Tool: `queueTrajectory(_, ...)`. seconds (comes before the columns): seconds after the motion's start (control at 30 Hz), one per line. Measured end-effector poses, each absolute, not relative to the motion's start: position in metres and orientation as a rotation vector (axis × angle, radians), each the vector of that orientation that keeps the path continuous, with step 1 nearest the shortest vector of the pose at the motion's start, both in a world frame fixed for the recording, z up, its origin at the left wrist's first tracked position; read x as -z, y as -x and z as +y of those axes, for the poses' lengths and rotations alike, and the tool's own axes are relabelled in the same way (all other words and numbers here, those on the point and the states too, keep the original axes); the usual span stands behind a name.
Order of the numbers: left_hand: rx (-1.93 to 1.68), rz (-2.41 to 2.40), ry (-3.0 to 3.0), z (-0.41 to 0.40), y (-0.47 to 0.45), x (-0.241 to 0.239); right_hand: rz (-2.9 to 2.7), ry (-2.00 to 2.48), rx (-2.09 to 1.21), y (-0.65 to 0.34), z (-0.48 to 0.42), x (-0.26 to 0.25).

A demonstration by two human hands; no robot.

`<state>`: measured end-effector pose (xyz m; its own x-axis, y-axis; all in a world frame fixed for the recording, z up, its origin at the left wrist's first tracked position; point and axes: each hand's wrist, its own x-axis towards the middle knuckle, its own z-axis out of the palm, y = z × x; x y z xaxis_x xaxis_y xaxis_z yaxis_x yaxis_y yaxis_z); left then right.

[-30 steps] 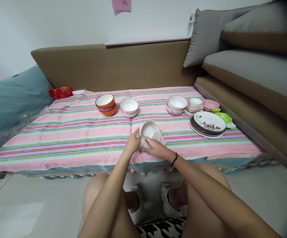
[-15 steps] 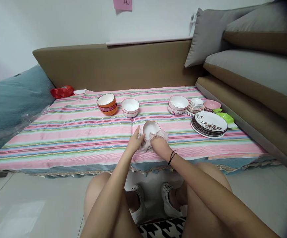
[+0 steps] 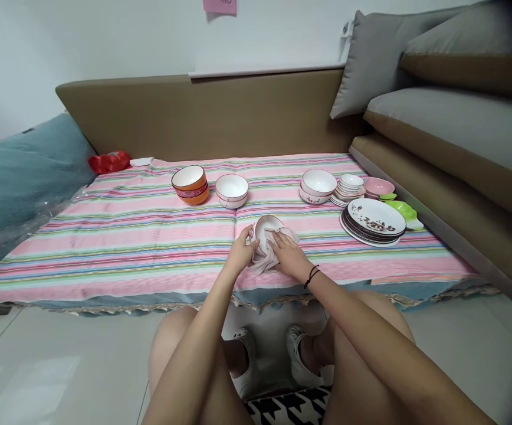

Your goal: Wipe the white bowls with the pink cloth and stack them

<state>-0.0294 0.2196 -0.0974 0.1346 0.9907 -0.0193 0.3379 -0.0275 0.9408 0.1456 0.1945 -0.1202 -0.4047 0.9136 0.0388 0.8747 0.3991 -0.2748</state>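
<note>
A white bowl [image 3: 265, 225] with a red rim is held tilted just above the striped sheet, or resting on it; I cannot tell which. My left hand [image 3: 242, 251] grips its left side, thumb near the inside and fingers around the outer wall. A pale pink cloth [image 3: 265, 261] lies against the inside and right rim of the bowl and hangs below it. My right hand [image 3: 290, 255] presses the cloth to the bowl, its fingers fairly straight over the fabric. Behind the left hand stand two nested white bowls [image 3: 232, 188].
Stacked orange and red bowls [image 3: 189, 184] stand to the left. Toward the right are white bowls [image 3: 318, 184], small dishes [image 3: 351, 183], pink bowls [image 3: 380, 187], green leaf-shaped dishes [image 3: 401, 211] and patterned plates [image 3: 376, 218]. A red bundle [image 3: 110, 161] lies far left; cushions [image 3: 450, 118] pile up right.
The bowl has tipped, so its patterned outer left side shows. My right hand has gone from bunched fingers inside the bowl to straighter fingers over the cloth at its right side.
</note>
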Motion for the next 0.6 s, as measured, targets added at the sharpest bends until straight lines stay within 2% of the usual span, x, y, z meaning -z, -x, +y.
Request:
queueTrajectory(0.1,-0.923,1.361,-1.518,0.220,0.029,0.098,-2.487,1.586,-0.374,-0.143,0.194,0.117)
queueTrajectory(0.2,-0.908,1.408,-1.518,0.222,0.028,0.098,-2.389,1.406,-0.726,-0.134,0.191,0.109)
queueTrajectory(0.27,-0.914,1.425,-1.535,0.223,0.028,0.097,-2.247,1.240,-0.833,-0.130,0.189,0.104)
queueTrajectory(0.33,-0.916,1.417,-1.555,0.224,0.028,0.095,-2.170,1.186,-0.721,-0.128,0.187,0.102)
queueTrajectory(0.43,-0.896,1.401,-1.573,0.223,0.030,0.094,-2.210,1.394,-0.489,-0.128,0.185,0.098)
queueTrajectory(0.6,-0.876,1.419,-1.576,0.220,0.032,0.093,-2.452,1.591,-0.501,-0.127,0.182,0.096)
